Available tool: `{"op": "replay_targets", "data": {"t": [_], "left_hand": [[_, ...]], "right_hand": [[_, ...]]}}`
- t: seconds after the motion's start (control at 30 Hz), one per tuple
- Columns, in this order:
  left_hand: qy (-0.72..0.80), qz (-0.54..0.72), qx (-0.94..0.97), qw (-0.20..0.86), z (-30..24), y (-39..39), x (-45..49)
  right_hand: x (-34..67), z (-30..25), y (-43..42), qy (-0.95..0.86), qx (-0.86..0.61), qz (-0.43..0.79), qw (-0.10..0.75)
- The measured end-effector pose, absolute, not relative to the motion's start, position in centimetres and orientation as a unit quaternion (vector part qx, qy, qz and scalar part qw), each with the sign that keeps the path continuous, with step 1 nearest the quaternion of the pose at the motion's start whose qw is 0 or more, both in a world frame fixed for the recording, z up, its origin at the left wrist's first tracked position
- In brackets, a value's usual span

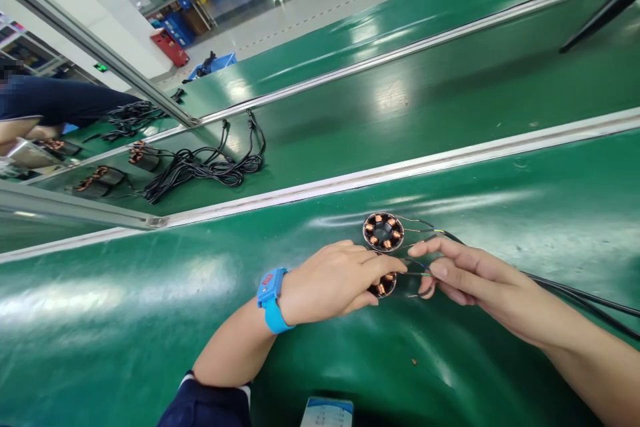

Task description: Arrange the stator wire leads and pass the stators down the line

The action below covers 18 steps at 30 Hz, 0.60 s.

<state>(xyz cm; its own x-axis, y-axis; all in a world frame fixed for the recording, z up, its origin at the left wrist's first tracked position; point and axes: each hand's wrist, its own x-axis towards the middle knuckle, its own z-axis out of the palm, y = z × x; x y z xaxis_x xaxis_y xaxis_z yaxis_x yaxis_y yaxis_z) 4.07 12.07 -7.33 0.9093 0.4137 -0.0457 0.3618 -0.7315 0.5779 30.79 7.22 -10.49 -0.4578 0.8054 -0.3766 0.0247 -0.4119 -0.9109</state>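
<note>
Though visible, stator (384, 287) beneath left fingers (384, 265).

The left hand (340, 283) is gripping the nearer copper-wound ring (384, 287) on the green tabletop (125, 327); the right hand (473, 273) is pinching thin wires (417, 273). A second ring (383, 232) is lying just beyond, toward the tabletop's far edge.

Near stator (384, 285): round, copper-wound, partly covered; appears to lie flat. Lead wires (419, 273): thin, extending right from the near stator. Far stator (383, 233): face up, copper coils ringing a dark centre, just beyond the near stator.
</note>
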Motion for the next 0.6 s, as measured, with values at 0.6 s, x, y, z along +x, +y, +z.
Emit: {"op": "replay_targets", "data": {"t": [0.6], "left_hand": [[0.301, 0.089, 0.936, 0.162, -8.7, 13.9, 5.3]], "right_hand": [[34.1, -12.0, 9.2, -0.716, -0.563, 0.284, 0.301]]}}
